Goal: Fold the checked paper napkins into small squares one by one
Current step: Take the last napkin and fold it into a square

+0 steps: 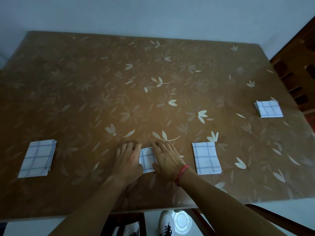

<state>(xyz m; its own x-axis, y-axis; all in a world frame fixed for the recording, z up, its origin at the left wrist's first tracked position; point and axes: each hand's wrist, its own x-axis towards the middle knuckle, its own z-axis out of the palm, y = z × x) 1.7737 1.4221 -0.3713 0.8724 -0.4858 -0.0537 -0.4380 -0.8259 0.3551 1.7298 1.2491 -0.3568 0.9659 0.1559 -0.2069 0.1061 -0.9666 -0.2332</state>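
The fingers (127, 147) of the left hand (129, 160) lie straight and flat. So do those of the right hand (167, 160). They press down and grip nothing.

Under and between them sits a small white paper napkin with blue checks (148, 159), near the front edge of the brown table with pale leaves (153, 65). The hands cover its sides, so only a middle strip shows.

A folded checked napkin (206, 158) lies just beside the right hand. A pile of checked napkins (37, 159) lies well off to the left. Another small pile (269, 109) sits by the right edge. A wide stretch of table runs from the fingertips to the far edge.

A red string band (182, 172) circles the right wrist. Both arms are cut off at the bottom.
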